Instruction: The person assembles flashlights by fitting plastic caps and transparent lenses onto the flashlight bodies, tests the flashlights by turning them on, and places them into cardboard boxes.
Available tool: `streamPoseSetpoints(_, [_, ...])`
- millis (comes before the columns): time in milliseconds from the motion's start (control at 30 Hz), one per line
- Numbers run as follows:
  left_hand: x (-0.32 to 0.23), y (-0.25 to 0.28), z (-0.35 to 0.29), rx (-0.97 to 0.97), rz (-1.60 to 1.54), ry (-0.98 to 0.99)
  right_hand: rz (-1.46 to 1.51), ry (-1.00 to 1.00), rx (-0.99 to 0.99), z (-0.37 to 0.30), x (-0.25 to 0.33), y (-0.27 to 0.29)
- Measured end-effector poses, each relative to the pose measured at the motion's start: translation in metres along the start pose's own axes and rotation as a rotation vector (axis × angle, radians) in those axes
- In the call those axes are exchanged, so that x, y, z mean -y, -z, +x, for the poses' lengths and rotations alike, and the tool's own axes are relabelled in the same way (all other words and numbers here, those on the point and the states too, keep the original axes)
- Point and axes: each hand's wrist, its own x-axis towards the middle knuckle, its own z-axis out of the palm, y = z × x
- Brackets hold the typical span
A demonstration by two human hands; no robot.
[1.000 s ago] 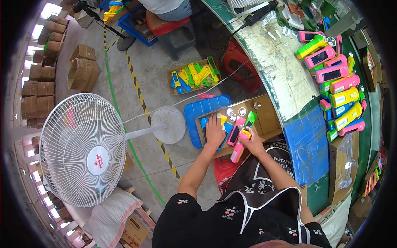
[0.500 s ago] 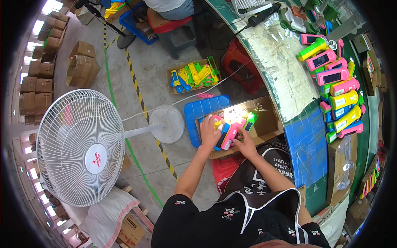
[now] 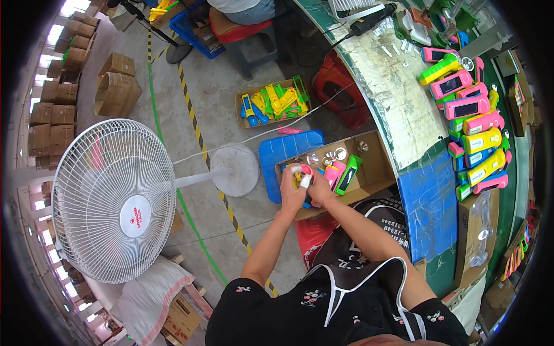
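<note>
My left hand [image 3: 292, 189] and my right hand [image 3: 319, 189] meet over the left part of an open cardboard box [image 3: 372, 181] in front of me. Between them is a small piece with a pink ring and a white part [image 3: 306, 177]; fingers cover much of it. My left hand is wrapped round it, and the right hand's fingers close on its right side. Beside my right hand in the box lie a pink flashlight [image 3: 333, 173] and a green flashlight [image 3: 348, 174] with a dark panel. Round shiny reflectors [image 3: 340, 154] lie behind them.
A blue plastic stool [image 3: 283, 151] is under the box's left side. Beyond stands a carton of coloured plastic parts [image 3: 271, 104]. The workbench [image 3: 430, 213] at right holds piled flashlights [image 3: 482, 138]. A white fan [image 3: 115, 202] stands left; its cable [image 3: 254, 140] crosses the floor.
My right hand has left the flashlights and moved left to join my left hand at the pink-ringed piece. The bright glow in the box is gone, and the reflectors now show plainly.
</note>
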Motion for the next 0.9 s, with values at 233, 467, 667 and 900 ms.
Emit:
streamPoseSetpoints(233, [0.04,0.014,-0.006,-0.148,0.653,0.118,0.317,0.016,-0.426,-0.028,0.022,0.064])
streamPoseSetpoints(467, [0.078,0.021,0.002,-0.26,0.273,0.534,0.316,-0.454,-0.493,-0.023,-0.058,0.109])
streamPoseSetpoints(667, [0.089,0.044,-0.007,-0.364,0.364,0.295,0.105,-0.205,-0.01,-0.006,-0.011,0.055])
streamPoseSetpoints(900, [0.132,0.101,-0.02,-0.506,0.343,0.355,0.133,-0.015,0.14,0.0,0.011,-0.003])
